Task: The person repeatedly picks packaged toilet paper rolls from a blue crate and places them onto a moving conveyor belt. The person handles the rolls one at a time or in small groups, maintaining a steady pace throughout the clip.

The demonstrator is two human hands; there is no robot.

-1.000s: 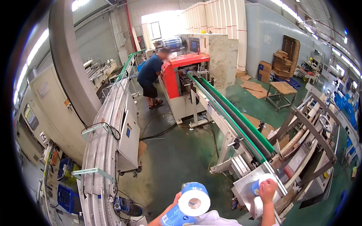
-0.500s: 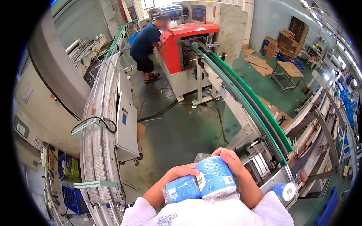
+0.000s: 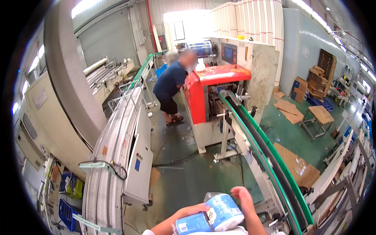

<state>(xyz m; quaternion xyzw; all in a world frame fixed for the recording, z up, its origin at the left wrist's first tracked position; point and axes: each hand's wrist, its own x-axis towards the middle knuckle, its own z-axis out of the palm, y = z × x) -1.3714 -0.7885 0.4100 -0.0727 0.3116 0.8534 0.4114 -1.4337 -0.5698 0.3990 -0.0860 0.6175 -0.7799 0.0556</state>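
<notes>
A blue and white wrapped pack of paper rolls sits low in the view, close to my chest. My left hand holds its left end from behind and below. My right hand grips its right side with the fingers over the top edge. Both forearms come in from the lower edge. Just right of my right hand runs a long green-edged conveyor with a dark belt.
A person in a dark blue shirt bends at a red packing machine at the conveyor's far end. A white roller conveyor runs along my left. Flattened cardboard and a stool lie on the green floor at right.
The wrapped pack has sunk lower in the view and my hands stay on it. The view has tilted up, so more of the far machine and wall shows.
</notes>
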